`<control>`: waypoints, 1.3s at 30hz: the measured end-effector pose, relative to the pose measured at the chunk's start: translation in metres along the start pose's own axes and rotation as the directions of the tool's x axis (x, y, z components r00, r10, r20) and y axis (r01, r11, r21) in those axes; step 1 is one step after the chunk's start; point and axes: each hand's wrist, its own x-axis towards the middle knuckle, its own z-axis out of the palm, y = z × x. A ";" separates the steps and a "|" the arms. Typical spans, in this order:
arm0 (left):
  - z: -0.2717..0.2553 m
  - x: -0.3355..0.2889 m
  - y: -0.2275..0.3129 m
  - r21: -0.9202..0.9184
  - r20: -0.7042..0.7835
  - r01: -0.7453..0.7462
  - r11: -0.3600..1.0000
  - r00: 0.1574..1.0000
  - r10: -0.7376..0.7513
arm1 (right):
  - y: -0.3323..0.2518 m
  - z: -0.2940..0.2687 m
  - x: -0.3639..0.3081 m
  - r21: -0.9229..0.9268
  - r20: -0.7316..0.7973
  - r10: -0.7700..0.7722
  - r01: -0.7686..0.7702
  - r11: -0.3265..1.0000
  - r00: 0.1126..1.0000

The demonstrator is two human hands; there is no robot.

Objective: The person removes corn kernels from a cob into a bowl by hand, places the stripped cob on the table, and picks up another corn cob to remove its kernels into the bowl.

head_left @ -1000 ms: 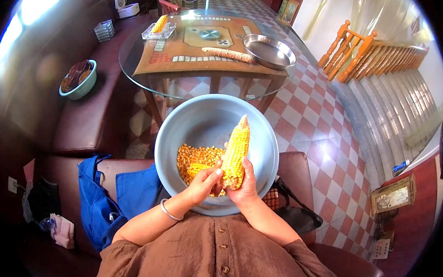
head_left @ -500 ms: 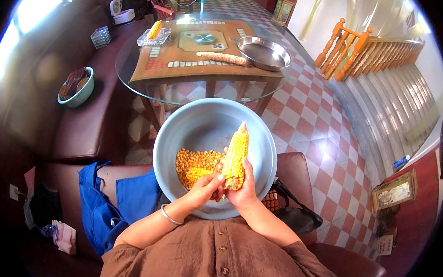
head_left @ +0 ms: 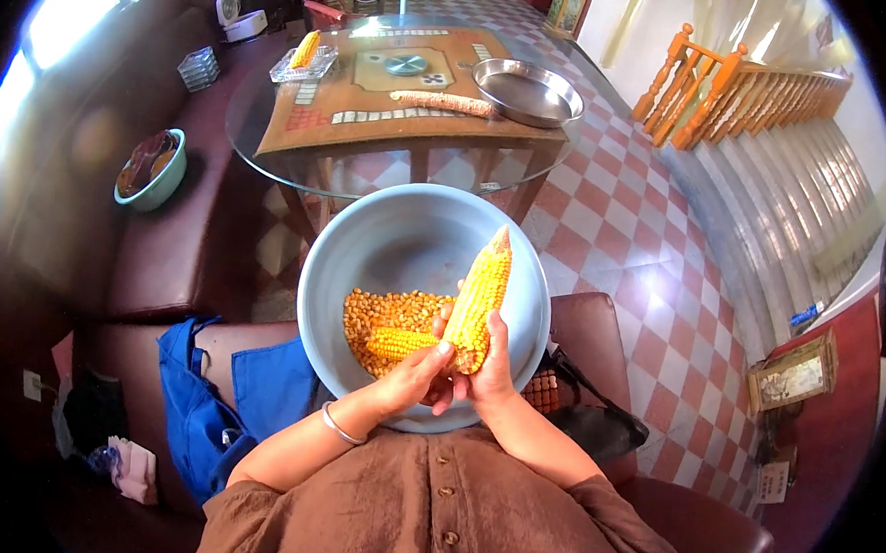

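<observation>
- Gripping a corn ear [head_left: 483,297] with the right hand [head_left: 492,371], fingers curled round it
- Holding it over the basin [head_left: 399,262], right of kernels [head_left: 386,311]
- Touching its near end with the left hand [head_left: 413,377], pinch unclear

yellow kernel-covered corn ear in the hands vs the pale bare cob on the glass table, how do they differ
The bright yellow corn ear is covered in kernels; the pale, pinkish bare cob shows no yellow ones. The ear is held at a slant in the right hand, the left hand at its lower end, while the cob lies flat on the round glass table. Both are long and narrow.
</observation>
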 end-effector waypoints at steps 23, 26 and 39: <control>-0.012 -0.010 0.000 -0.294 0.138 0.089 0.952 0.989 -0.050 | 0.002 -0.010 0.001 -0.130 0.236 0.120 -0.091 0.987 0.964; -0.013 -0.009 -0.002 -0.315 0.141 0.100 0.944 0.988 -0.058 | 0.008 -0.013 0.001 -0.045 0.203 0.125 -0.119 0.992 0.971; -0.003 -0.002 -0.005 -0.223 -0.021 0.053 0.973 0.998 -0.059 | 0.007 -0.014 0.006 0.059 0.086 0.062 -0.067 0.996 0.994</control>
